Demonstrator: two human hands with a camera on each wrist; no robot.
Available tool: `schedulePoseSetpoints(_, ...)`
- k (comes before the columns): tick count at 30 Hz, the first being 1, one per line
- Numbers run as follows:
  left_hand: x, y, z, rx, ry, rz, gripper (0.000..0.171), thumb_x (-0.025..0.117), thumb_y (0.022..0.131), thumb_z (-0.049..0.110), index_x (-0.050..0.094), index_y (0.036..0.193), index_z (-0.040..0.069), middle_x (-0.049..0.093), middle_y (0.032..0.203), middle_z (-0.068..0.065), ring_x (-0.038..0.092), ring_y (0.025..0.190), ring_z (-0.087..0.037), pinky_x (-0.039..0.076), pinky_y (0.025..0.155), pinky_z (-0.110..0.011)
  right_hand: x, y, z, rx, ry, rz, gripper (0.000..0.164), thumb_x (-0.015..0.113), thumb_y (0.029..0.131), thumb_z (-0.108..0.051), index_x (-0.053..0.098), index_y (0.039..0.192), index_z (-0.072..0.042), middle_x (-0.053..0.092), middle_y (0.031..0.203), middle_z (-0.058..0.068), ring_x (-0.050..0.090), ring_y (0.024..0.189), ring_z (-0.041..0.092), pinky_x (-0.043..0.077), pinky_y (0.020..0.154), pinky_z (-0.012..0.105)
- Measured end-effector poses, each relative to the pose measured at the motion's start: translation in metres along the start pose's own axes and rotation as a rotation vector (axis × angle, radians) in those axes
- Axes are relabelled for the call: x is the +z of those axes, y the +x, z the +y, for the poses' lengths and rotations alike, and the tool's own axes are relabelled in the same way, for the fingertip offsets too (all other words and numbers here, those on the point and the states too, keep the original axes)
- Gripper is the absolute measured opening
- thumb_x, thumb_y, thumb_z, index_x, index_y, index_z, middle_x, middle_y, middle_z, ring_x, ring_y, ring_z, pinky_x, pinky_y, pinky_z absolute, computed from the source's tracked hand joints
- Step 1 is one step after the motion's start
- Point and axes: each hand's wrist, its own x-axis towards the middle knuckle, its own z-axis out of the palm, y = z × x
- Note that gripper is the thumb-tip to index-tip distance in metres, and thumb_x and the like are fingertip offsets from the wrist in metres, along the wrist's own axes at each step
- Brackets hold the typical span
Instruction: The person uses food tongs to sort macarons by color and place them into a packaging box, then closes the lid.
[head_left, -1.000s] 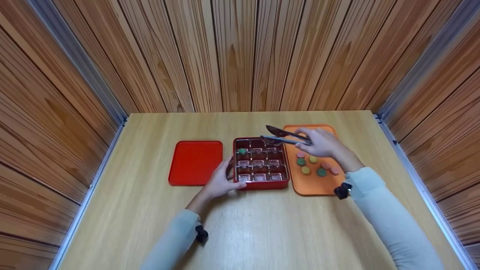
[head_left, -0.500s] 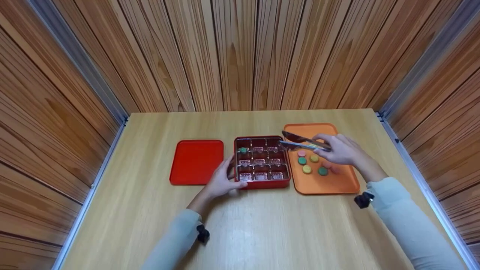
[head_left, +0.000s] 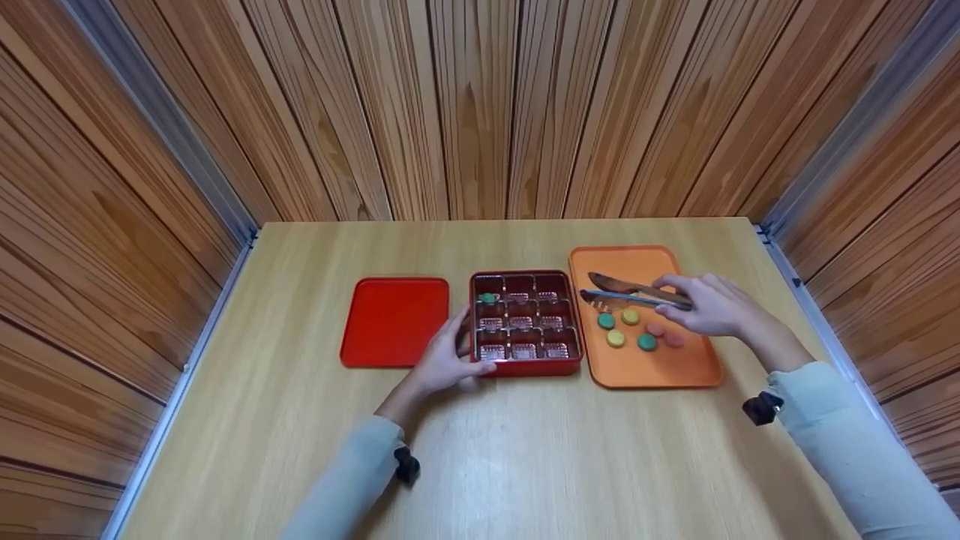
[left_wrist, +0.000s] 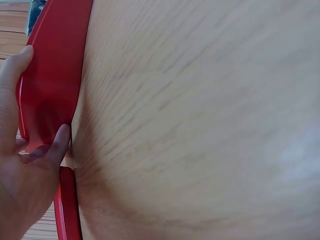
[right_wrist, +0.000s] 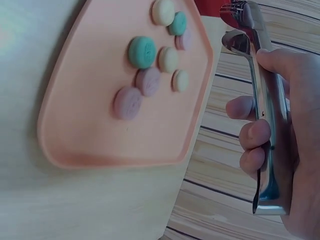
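My left hand (head_left: 442,364) grips the front left corner of a red box (head_left: 536,369), thumb at the front and fingers along the left side. A clear divided insert lines the box, and one green macaron (head_left: 487,298) sits in its back left compartment. In my right hand (head_left: 709,306) are metal tongs (right_wrist: 272,120), held over the orange tray (head_left: 675,371). Their tips, one of them forked, stand apart with nothing between them. Several macarons lie on the tray below: green (right_wrist: 142,52), yellow (head_left: 615,338) and pink (right_wrist: 127,102).
A flat red lid (head_left: 394,322) lies left of the box on the wooden table (head_left: 487,457). The tray stands close to the box's right side. Wood-plank walls (head_left: 480,112) rise behind and at both sides.
My right hand has moved right with the tongs, from over the box's back right to over the tray. My left hand stays on the box.
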Motion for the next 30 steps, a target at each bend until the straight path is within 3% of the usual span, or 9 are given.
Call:
schedulePoseSetpoints(18,-0.001,-0.002,0.002,-0.008,0.03,0.004,0.124,0.099,0.088,0.025,0.019,0.182,0.015,0.031,0.185,-0.019,0.037,0.172,-0.04,0.05,0.131,-0.05,0.02,0.0,0.01,0.029,-0.006,-0.09,0.036,0.073,0.109,-0.031,0.069,0.141,-0.014,0.058,0.075,0.001,0.047,0.056,0.016,0.032,0.05,0.026)
schedulePoseSetpoints(30,-0.001,-0.001,0.001,-0.001,0.029,0.006,0.126,0.101,0.087,0.025,0.019,0.182,0.014,0.029,0.187,-0.018,0.033,0.174,-0.039,0.049,0.132,-0.049,0.021,0.002,0.018,0.044,-0.044,-0.117,0.041,0.073,0.108,-0.035,0.068,0.142,-0.012,0.057,0.078,0.002,0.05,0.064,0.02,0.035,0.057,0.029)
